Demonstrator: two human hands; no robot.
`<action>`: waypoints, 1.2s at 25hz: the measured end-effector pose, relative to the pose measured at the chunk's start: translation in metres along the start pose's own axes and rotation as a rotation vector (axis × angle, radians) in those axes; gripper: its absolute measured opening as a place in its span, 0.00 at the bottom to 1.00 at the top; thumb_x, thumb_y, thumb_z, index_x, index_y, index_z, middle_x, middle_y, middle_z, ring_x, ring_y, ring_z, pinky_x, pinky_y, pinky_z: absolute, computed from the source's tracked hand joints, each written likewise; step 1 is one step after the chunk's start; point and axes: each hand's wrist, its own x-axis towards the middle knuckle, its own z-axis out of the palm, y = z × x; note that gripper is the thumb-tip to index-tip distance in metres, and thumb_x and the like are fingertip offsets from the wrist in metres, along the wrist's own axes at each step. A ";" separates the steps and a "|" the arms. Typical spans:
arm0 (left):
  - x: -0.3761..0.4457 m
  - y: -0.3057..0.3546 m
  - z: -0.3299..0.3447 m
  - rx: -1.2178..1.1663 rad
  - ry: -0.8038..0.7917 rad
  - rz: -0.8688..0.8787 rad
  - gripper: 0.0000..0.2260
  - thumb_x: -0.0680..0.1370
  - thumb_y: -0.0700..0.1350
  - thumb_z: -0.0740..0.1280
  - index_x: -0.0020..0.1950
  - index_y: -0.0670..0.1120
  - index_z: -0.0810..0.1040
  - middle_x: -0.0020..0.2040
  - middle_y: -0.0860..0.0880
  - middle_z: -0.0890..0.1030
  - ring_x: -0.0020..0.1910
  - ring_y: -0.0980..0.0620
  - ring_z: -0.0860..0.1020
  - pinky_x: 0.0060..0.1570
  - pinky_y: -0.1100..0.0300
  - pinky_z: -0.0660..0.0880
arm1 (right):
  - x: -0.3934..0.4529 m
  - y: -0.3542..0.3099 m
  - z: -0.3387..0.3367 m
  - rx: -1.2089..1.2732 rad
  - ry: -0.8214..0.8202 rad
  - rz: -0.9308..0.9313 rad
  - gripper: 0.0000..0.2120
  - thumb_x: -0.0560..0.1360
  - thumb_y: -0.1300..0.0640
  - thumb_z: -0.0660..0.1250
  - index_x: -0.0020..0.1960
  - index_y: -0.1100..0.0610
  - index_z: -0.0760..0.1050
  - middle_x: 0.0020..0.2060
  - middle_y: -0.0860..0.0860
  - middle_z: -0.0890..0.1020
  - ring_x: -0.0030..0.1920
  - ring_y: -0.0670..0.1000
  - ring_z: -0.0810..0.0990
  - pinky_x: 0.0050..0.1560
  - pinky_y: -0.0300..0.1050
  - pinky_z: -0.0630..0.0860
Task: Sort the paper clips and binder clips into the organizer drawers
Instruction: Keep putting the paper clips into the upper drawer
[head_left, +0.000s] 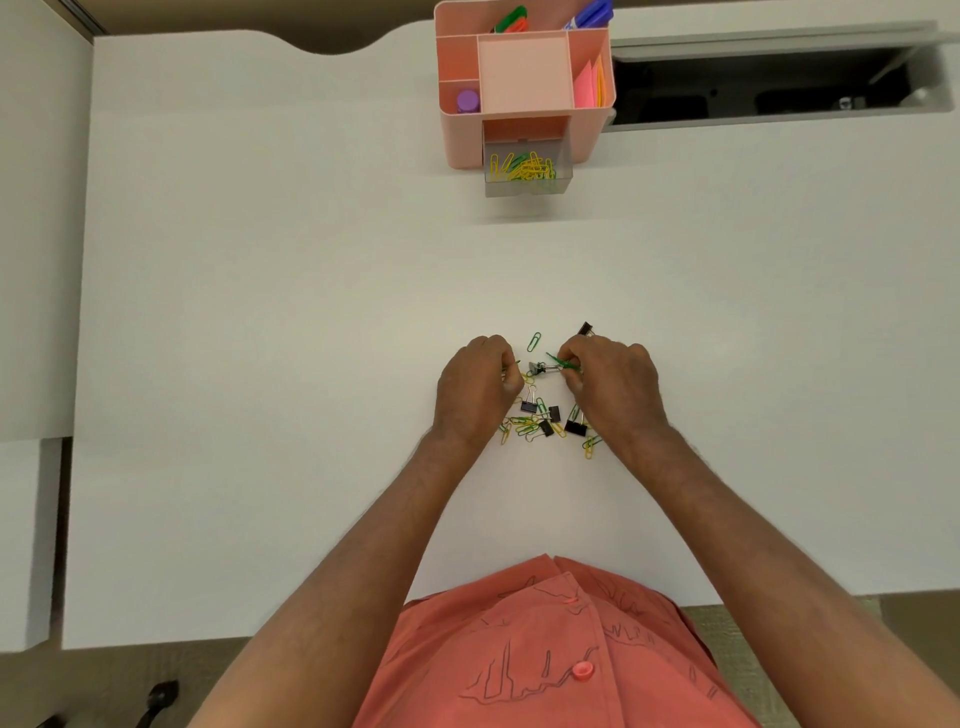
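Head view: your left hand (480, 384) is clenched on a few paper clips. Between the hands lies a binder clip (536, 369); below them, the mixed pile (545, 423). Your right hand (605, 379) pinches a green paper clip (560, 361), apparently snagged on the binder clip's wire handle. Free it before carrying anything to the open drawer (527, 169) far ahead.

Wide bare table (311, 312) lies open ahead of you, all the way up to the open drawer (527, 171) of the pink organizer (524, 73). Nothing stands on that stretch. Near you, scattered clips (540, 421) crowd the gap under both wrists; one binder clip (585, 328) sits just beyond.
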 end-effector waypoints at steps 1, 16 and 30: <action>0.000 -0.001 -0.001 -0.035 -0.002 -0.011 0.02 0.76 0.42 0.66 0.44 0.47 0.76 0.42 0.53 0.79 0.42 0.50 0.77 0.42 0.52 0.77 | 0.001 -0.001 0.000 -0.005 -0.015 0.008 0.04 0.77 0.56 0.70 0.52 0.50 0.81 0.44 0.47 0.84 0.45 0.53 0.81 0.51 0.49 0.70; 0.021 0.007 -0.030 -0.324 0.004 -0.125 0.03 0.78 0.47 0.69 0.45 0.52 0.79 0.42 0.57 0.81 0.36 0.60 0.76 0.38 0.63 0.72 | 0.032 -0.003 -0.059 0.800 -0.106 0.270 0.04 0.75 0.58 0.75 0.45 0.49 0.84 0.36 0.49 0.86 0.32 0.43 0.78 0.36 0.38 0.75; 0.157 0.054 -0.107 -0.137 0.334 0.103 0.03 0.78 0.46 0.68 0.50 0.52 0.81 0.48 0.57 0.82 0.44 0.56 0.79 0.41 0.57 0.78 | 0.205 -0.037 -0.096 0.171 0.180 -0.033 0.09 0.78 0.55 0.69 0.56 0.48 0.84 0.52 0.46 0.86 0.54 0.51 0.82 0.54 0.53 0.80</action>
